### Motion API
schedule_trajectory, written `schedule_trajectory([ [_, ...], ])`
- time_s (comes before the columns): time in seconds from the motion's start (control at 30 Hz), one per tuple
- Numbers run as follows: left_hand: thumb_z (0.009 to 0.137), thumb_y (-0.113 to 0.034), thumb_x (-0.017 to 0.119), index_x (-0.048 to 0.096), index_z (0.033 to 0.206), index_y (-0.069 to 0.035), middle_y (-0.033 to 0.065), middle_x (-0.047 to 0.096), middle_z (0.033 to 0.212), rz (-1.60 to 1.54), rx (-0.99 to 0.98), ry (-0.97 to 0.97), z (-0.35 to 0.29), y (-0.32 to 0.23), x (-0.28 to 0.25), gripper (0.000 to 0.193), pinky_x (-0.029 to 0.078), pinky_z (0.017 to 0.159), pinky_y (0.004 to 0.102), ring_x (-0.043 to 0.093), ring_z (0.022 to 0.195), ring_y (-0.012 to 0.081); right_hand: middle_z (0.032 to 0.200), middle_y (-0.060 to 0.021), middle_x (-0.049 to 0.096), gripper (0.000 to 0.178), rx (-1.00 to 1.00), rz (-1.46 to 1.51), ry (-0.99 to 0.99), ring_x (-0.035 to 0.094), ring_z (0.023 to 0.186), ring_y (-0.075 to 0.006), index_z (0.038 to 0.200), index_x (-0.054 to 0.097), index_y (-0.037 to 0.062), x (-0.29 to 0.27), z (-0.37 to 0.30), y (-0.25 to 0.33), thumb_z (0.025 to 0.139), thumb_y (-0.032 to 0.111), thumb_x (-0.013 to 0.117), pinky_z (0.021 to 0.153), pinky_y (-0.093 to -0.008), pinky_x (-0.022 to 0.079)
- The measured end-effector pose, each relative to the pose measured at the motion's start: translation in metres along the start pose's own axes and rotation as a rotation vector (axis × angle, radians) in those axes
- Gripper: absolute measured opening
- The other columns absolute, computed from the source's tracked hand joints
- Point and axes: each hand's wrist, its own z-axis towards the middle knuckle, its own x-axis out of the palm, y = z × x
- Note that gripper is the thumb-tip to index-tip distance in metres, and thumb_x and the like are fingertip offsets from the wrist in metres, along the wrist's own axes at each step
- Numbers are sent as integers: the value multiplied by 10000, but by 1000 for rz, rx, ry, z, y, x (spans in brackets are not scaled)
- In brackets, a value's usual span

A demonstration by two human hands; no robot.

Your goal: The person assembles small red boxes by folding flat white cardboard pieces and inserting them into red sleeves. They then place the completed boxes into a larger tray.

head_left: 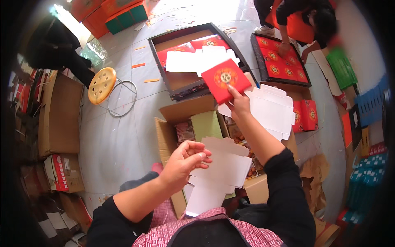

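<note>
My right hand reaches forward with its thumb on top of a square red box that bears a round gold emblem, gripping it by its near edge. The box is above the near side of a large dark tray, where other red boxes lie partly under white card blanks. My left hand hovers over flat, unfolded white card, fingers loosely curled and apart, nothing in them. Below the card stands an open cardboard carton with a pale green panel. More white card spreads beside my right forearm.
A stool stands at left. At the far right a person bends over a dark tray filled with red boxes; another person is at far left. Cartons line the left, and green and blue crates the right.
</note>
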Motion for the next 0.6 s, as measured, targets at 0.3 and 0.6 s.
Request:
schedule_trajectory([
  [0.3, 921, -40, 515, 502, 1112, -3, 152, 605, 1075, -72, -70, 35, -52, -9, -42, 195, 478, 902, 374, 602, 1006, 247, 1037, -99, 638, 329, -92, 196, -35, 657, 878, -220, 1110, 569, 18, 161, 132, -48, 812, 78, 693, 676, -376, 571],
  [0.6, 931, -29, 492, 504, 1122, 11, 126, 596, 1105, -140, -3, 62, -74, -40, -69, 195, 451, 951, 371, 584, 1041, 212, 1001, -116, 636, 338, 133, -18, 325, 654, 869, -236, 1079, 566, 21, 195, 145, -75, 770, 109, 670, 754, -371, 562],
])
